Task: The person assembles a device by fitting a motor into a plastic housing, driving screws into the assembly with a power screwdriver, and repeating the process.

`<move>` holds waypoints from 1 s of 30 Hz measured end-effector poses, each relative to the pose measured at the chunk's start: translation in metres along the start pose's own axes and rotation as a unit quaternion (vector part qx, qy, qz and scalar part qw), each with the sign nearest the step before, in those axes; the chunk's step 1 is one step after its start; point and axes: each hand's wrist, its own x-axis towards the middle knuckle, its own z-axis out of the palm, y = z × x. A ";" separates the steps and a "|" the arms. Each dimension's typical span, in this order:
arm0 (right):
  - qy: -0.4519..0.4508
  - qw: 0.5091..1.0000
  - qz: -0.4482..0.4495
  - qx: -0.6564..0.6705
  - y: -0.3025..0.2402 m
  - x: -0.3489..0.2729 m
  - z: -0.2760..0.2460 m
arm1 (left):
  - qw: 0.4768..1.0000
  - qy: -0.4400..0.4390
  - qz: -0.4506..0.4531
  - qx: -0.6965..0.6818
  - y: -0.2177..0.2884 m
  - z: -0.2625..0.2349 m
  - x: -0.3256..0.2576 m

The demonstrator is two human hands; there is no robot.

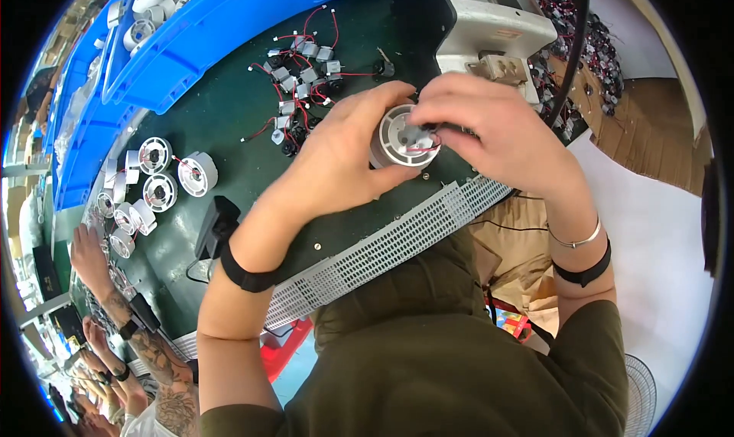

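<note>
My left hand [340,150] is wrapped round a white round plastic housing [392,140], its open ribbed face turned up. Over that face, the fingers of my right hand [497,123] are pinched on a small grey motor [415,136] with a red wire. The motor sits at the housing's middle; its lower part is hidden, so I cannot tell how deep it is. Beyond my left hand lies a loose pile of small motors [308,76] with red and black wires and white plugs.
Several white housings with wires [159,191] stand at the left. Blue bins [164,81] line the far side, one holding white parts. A pale machine [497,39] stands far right. A perforated metal strip [367,250] edges the green table. A co-worker's hand [90,257] reaches in at left.
</note>
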 end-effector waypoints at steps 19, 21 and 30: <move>-0.008 0.968 -0.176 -0.178 0.013 -0.005 0.015 | 0.990 -0.107 0.012 -0.086 -0.012 -0.016 0.011; -0.026 0.961 -0.192 -0.199 0.014 -0.004 0.008 | 0.988 -0.124 0.012 -0.089 -0.013 -0.021 0.019; 0.417 0.904 0.001 0.097 -0.032 0.076 -0.031 | 0.985 0.033 0.138 0.095 0.000 -0.008 -0.022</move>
